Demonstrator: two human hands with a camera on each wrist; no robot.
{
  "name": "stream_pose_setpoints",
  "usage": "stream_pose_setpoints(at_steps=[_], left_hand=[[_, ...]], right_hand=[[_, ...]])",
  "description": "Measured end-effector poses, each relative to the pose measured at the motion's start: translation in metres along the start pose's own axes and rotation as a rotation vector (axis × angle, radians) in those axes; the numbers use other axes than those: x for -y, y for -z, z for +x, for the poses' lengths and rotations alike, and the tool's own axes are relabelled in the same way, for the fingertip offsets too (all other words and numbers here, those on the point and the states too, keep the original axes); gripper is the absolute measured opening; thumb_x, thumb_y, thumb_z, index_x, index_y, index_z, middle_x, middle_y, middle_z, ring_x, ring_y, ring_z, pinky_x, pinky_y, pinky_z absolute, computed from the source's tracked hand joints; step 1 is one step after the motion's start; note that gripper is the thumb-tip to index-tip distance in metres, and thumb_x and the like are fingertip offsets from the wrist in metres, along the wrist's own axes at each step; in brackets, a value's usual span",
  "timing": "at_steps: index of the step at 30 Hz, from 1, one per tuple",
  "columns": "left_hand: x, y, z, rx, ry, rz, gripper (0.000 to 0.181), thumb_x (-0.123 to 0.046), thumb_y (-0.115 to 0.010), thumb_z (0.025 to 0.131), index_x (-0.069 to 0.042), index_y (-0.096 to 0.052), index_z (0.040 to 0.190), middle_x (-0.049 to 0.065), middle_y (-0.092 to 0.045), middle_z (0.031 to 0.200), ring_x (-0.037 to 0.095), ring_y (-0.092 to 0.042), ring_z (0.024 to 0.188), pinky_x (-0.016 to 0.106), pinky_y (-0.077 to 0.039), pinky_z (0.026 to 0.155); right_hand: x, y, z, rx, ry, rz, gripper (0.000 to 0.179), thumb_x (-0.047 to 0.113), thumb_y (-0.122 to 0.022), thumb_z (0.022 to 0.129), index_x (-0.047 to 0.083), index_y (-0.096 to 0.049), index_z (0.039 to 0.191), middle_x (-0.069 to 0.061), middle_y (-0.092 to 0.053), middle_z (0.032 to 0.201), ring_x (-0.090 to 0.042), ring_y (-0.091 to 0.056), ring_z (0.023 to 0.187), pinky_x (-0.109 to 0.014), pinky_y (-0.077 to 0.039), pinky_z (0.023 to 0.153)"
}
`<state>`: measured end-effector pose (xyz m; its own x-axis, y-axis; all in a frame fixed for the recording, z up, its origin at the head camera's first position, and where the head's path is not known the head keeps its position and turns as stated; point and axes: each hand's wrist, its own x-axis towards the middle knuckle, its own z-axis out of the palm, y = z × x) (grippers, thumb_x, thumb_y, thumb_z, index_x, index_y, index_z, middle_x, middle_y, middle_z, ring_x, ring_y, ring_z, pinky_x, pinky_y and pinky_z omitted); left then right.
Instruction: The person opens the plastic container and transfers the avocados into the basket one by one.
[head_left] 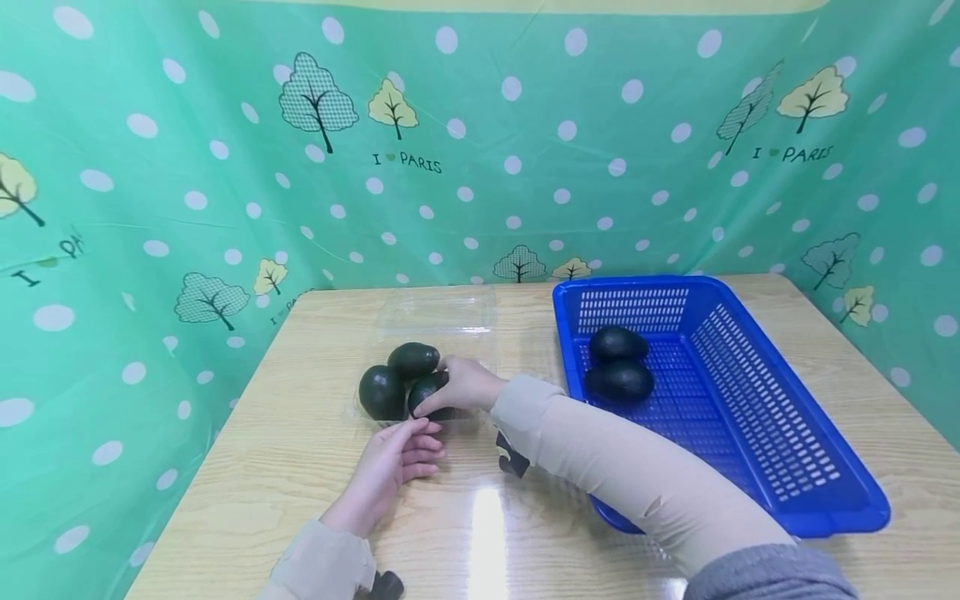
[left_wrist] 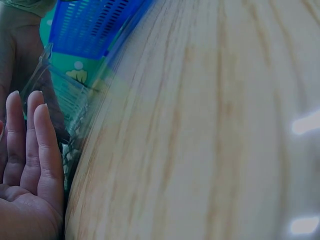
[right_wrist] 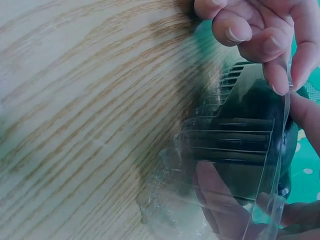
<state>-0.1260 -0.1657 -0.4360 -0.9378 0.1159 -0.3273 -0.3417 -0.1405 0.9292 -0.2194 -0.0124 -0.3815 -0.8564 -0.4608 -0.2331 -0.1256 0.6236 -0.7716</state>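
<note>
Three dark avocados sit in a clear plastic clamshell container (head_left: 438, 312), its lid folded open toward the back. One avocado (head_left: 382, 392) lies at the left and another (head_left: 414, 360) behind. My right hand (head_left: 467, 385) grips the front-right avocado (head_left: 424, 392) from above, thumb at the front. At the container's front edge, my left hand (head_left: 390, 462) pinches the rim between thumb and index finger, as the right wrist view shows. The left hand's other fingers (left_wrist: 46, 150) extend loosely beside the container.
A blue perforated plastic basket (head_left: 566, 346) stands to the right, with two avocados (head_left: 619, 381) at its left side. My right forearm (head_left: 637, 467) crosses its front-left corner. Behind the wooden table (head_left: 247, 467) hangs a green dotted cloth (head_left: 465, 196).
</note>
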Motion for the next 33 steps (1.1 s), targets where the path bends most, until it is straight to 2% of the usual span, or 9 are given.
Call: stream_pose_setpoints(at_steps=[6, 14, 23, 29, 33], left_hand=[[0.0008, -0.0007, 0.0001, 0.001, -0.004, -0.001, 0.026, -0.025, -0.051, 0.101, -0.007, -0.070, 0.104, -0.003, -0.071, 0.080, 0.014, -0.072, 0.081, 0.027, -0.061, 0.073], [0.0014, -0.0010, 0.0003, -0.003, -0.005, -0.009, 0.024, -0.025, -0.053, 0.100, -0.009, -0.070, 0.101, -0.003, -0.071, 0.080, 0.014, -0.072, 0.080, 0.028, -0.061, 0.073], [0.0021, -0.0011, -0.0003, -0.001, -0.007, -0.004, 0.025, -0.026, -0.053, 0.100, -0.007, -0.070, 0.102, -0.002, -0.071, 0.080, 0.014, -0.072, 0.080, 0.028, -0.061, 0.073], [0.0017, -0.0009, -0.0004, -0.001, -0.009, 0.000, 0.025, -0.027, -0.055, 0.100, -0.008, -0.070, 0.101, -0.003, -0.071, 0.080, 0.014, -0.072, 0.080, 0.028, -0.061, 0.073], [0.0017, -0.0008, -0.0006, -0.002, -0.010, 0.003, 0.025, -0.028, -0.055, 0.100, -0.008, -0.070, 0.101, -0.003, -0.071, 0.081, 0.014, -0.072, 0.081, 0.028, -0.061, 0.073]], right_hand=[[0.0010, 0.0001, -0.0006, -0.019, -0.024, -0.001, 0.082, 0.028, -0.088, 0.072, -0.002, -0.049, 0.137, -0.017, -0.061, 0.128, -0.029, -0.058, 0.116, -0.041, -0.048, 0.104], [0.0021, 0.0011, 0.0000, -0.061, -0.066, -0.034, 0.088, 0.025, -0.091, 0.067, -0.001, -0.048, 0.140, -0.020, -0.046, 0.124, -0.030, -0.055, 0.107, -0.042, -0.050, 0.098], [0.0011, -0.0002, 0.0006, -0.069, -0.071, -0.025, 0.081, 0.021, -0.091, 0.066, 0.001, -0.050, 0.133, -0.018, -0.046, 0.121, -0.030, -0.056, 0.104, -0.042, -0.051, 0.095], [-0.0010, 0.0014, 0.0021, -0.047, -0.062, -0.027, 0.081, 0.019, -0.090, 0.067, 0.005, -0.045, 0.132, -0.019, -0.055, 0.122, -0.031, -0.057, 0.110, -0.043, -0.050, 0.098], [0.0000, 0.0037, 0.0003, -0.038, -0.069, -0.014, 0.082, 0.017, -0.090, 0.067, 0.006, -0.043, 0.133, -0.021, -0.052, 0.124, -0.032, -0.056, 0.112, -0.044, -0.049, 0.100]])
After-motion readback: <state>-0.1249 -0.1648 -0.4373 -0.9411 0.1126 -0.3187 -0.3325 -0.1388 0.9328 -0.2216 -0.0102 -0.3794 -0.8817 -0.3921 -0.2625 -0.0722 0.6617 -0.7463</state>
